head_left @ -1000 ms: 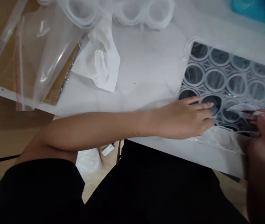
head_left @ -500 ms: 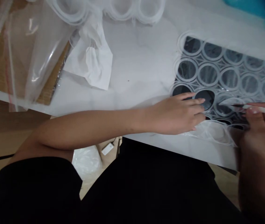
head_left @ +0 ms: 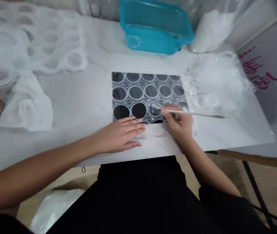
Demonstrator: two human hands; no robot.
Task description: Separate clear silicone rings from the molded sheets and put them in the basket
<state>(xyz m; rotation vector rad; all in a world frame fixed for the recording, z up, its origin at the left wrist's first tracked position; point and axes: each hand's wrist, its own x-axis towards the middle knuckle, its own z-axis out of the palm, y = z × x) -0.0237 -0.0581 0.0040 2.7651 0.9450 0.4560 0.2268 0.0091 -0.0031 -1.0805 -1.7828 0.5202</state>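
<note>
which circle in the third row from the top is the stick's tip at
The third circle from the left, just right of two black ones. It alone in that row has the tip of the stick over it.

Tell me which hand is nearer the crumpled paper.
Left. The left hand lies to the right of the crumpled paper, apart from it, by the dark sheet; the right hand is farther right, holding a thin stick.
</note>
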